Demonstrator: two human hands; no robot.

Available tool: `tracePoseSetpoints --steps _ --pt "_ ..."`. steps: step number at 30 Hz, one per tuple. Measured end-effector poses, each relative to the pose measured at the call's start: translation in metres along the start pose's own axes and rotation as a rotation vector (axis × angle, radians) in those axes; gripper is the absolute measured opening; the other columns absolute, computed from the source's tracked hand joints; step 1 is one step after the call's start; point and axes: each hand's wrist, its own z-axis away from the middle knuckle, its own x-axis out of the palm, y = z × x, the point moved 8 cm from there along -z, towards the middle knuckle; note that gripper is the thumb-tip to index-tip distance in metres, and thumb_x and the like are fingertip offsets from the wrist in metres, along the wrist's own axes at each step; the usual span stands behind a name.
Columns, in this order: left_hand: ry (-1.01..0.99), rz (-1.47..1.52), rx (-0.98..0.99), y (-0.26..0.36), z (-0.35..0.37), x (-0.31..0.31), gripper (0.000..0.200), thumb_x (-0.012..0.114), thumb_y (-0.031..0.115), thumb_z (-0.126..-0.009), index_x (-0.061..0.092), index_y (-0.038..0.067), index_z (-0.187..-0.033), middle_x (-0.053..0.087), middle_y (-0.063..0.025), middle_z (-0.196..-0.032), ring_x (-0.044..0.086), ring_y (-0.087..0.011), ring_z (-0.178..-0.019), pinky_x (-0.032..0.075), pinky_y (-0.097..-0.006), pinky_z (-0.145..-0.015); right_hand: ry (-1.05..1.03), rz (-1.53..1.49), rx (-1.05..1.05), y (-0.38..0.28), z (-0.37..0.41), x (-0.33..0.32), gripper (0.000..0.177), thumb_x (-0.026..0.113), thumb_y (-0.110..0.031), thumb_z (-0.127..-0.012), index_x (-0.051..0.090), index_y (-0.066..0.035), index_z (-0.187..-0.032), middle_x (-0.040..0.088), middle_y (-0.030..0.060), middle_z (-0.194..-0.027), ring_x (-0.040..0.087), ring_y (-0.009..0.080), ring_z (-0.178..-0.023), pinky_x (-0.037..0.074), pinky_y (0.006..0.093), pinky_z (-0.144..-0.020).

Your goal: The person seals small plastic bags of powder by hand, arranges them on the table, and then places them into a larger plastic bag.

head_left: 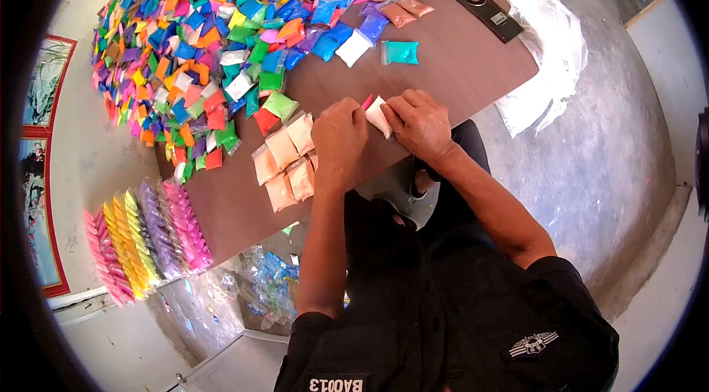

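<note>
While the pale packet (378, 118) lay between my two hands, near the front edge of the brown table (473, 78), I recorded the grip. My right hand (422, 124) had thumb and fingers pinched on the packet's right side; my left hand (340, 135) was curled by its left side, at a bright pink strip (367, 102), fingertips hidden, so I could not tell whether it gripped anything. Handling, judged: light, soft, probably yielding under a slick, thin film liable to wrinkle or tear. Best hold: flat pinch along the edges, sparing the middle. Peach packets (282, 148) lay grouped near my left wrist; a multicoloured heap (192, 45) lay beyond.
</note>
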Motion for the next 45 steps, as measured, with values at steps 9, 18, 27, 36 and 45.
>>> tracePoseSetpoints --steps 9,18,27,36,45 --pt "0.013 0.142 0.104 0.019 -0.005 -0.001 0.012 0.066 0.017 -0.092 0.07 0.007 -0.086 0.071 -0.0168 -0.083 0.069 -0.0404 -0.081 0.053 -0.0515 -0.07 -0.016 0.0 0.005 0.0 0.0 0.003 0.009 0.076 -0.017 -0.089 0.071 -0.011 -0.084 0.06 0.0046 -0.077 0.063 0.0259 -0.074 0.051 0.04 -0.062" --pt "0.017 0.074 -0.021 -0.007 -0.015 -0.003 0.014 0.07 0.019 -0.092 0.074 0.006 -0.091 0.072 -0.0174 -0.082 0.071 -0.0382 -0.076 0.054 -0.0449 -0.068 0.007 -0.002 0.008 0.002 0.0 0.002 0.008 0.077 -0.015 -0.087 0.071 -0.01 -0.084 0.061 0.0047 -0.076 0.064 0.0261 -0.073 0.052 0.04 -0.062" --pt "0.066 0.172 0.014 0.011 0.018 0.003 0.012 0.07 0.016 -0.093 0.073 0.005 -0.09 0.07 -0.0181 -0.079 0.07 -0.0382 -0.074 0.053 -0.0443 -0.066 0.026 -0.149 -0.029 -0.005 -0.001 -0.008 0.009 0.079 -0.013 -0.082 0.07 -0.01 -0.084 0.061 0.0047 -0.078 0.064 0.027 -0.073 0.053 0.0395 -0.063" --pt "0.11 0.224 -0.021 0.011 0.023 -0.016 0.011 0.067 0.013 -0.093 0.066 0.004 -0.086 0.069 -0.0184 -0.081 0.068 -0.0411 -0.077 0.052 -0.0493 -0.067 0.019 -0.145 -0.02 -0.003 0.003 -0.006 0.012 0.079 -0.013 -0.083 0.067 -0.009 -0.082 0.06 0.0039 -0.075 0.064 0.0264 -0.07 0.052 0.04 -0.061" --pt "0.182 0.201 -0.04 0.008 0.037 0.0 0.012 0.068 0.011 -0.095 0.067 0.001 -0.089 0.068 -0.0186 -0.078 0.068 -0.0377 -0.07 0.052 -0.0437 -0.065 -0.02 -0.13 -0.02 -0.001 0.004 -0.003 0.012 0.076 -0.016 -0.086 0.072 -0.009 -0.096 0.062 0.0048 -0.076 0.065 0.0277 -0.073 0.053 0.04 -0.063"
